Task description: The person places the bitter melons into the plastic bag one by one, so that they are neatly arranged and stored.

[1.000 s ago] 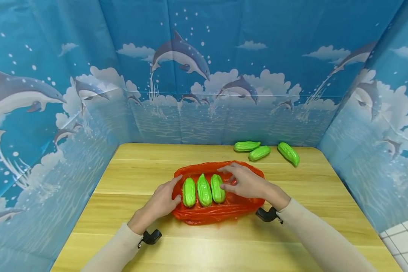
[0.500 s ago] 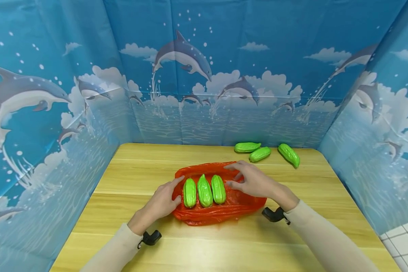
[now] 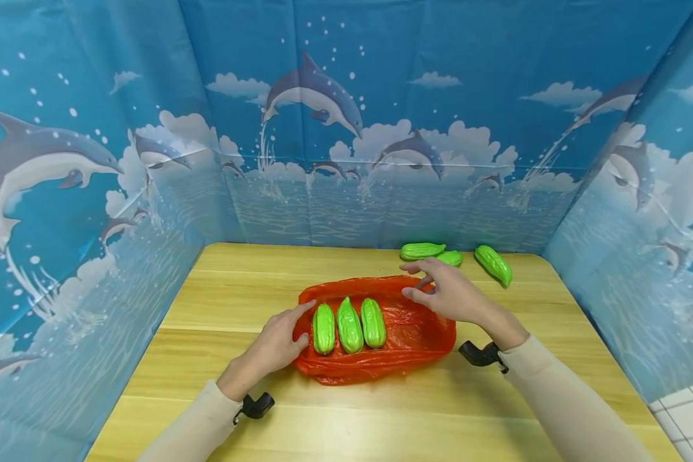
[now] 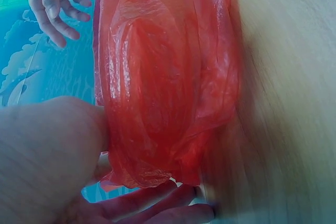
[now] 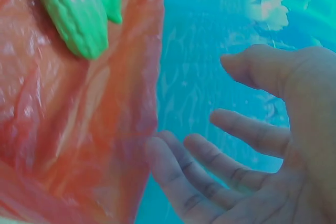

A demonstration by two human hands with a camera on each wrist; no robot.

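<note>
A red plastic bag (image 3: 416, 321) lies spread on the table with its mouth facing up. Three bright green bitter melons (image 3: 350, 326) sit side by side inside it, with glossy, ribbed skin. At the bag's left end my left hand (image 3: 273, 339) grips the rim; in the left wrist view, its fingers (image 4: 152, 203) lie against the outside of the red film, and the thumb is mostly hidden. My right hand (image 3: 453, 292) hovers over the bag's back right side, fingers loosely bent and holding nothing. The right wrist view also shows that gap between thumb and fingers.
More bitter melons lie at the back right of the wooden table (image 3: 225, 282): one (image 3: 421, 251) by the curtain, another partly behind my right hand, and one (image 3: 493, 265) farther right. A dolphin-print curtain (image 3: 381, 192) encloses the table's back and sides.
My right hand has drawn away from the rightmost melon in the bag, moving right and back toward the loose melons. The left hand and bag have stayed nearly still.
</note>
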